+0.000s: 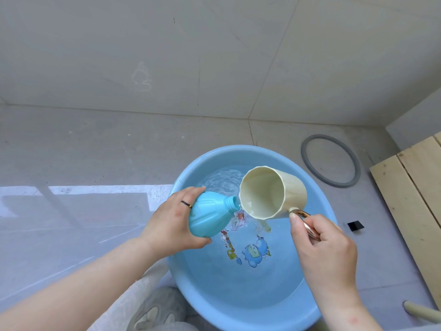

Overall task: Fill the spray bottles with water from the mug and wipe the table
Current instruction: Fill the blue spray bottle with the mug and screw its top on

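Grey floor [95, 151]; right hand [327, 249] half-hides mug handle [301, 213].

floor [83, 151] lies open left of the basin [238, 149], while a grey ring [303, 156] and wooden planks [410, 187] crowd its right.

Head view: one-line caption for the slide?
Left hand holds a capless blue spray bottle tilted over a blue basin while right hand tips a cream mug at its neck.
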Tool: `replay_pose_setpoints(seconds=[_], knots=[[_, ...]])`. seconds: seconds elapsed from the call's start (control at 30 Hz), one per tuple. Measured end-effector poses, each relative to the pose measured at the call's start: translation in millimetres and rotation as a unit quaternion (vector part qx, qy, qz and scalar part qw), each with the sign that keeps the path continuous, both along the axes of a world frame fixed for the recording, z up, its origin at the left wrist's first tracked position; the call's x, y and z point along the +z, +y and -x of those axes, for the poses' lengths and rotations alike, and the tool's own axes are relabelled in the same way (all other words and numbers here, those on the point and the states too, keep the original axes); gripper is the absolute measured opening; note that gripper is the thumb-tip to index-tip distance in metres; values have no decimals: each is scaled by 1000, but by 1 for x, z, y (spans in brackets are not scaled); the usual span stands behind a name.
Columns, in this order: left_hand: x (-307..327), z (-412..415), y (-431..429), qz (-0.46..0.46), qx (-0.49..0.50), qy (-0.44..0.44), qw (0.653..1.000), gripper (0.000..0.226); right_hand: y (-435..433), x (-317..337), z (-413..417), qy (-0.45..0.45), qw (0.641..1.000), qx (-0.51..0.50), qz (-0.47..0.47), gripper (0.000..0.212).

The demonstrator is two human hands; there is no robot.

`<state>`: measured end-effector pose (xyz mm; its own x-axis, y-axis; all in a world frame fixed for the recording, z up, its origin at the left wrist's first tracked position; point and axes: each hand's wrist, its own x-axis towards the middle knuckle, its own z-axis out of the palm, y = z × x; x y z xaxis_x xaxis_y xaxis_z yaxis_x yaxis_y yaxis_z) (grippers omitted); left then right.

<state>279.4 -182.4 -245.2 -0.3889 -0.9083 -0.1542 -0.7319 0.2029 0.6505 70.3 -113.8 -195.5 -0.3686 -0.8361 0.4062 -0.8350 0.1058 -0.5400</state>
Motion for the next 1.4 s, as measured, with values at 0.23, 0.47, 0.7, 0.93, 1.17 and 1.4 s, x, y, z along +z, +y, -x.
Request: replay_pose_setpoints(seconds=[0.23, 0.47, 0.7, 0.93, 1.17, 1.4], knots=[[3, 1, 1, 4, -2, -6, 1000, 95, -1, -1, 0, 48, 999, 6, 25, 38], [1, 0, 1, 9, -1, 0, 1000, 95, -1, -2, 1, 62, 998, 0, 31, 42], [-2, 0, 0, 9, -3, 4, 1000, 109, -2, 0, 0, 54, 998, 4, 32, 41], [-2, 0, 0, 17, -4, 6, 1000, 108, -2, 1, 0, 59, 998, 3, 36, 41], [-2, 0, 0, 12, -8, 13, 1000, 101, -3, 1, 0, 63, 997, 7, 43, 40], [-1, 0, 0, 9, -10, 8, 1000, 105, -3, 3, -1, 79, 996, 12, 50, 40]])
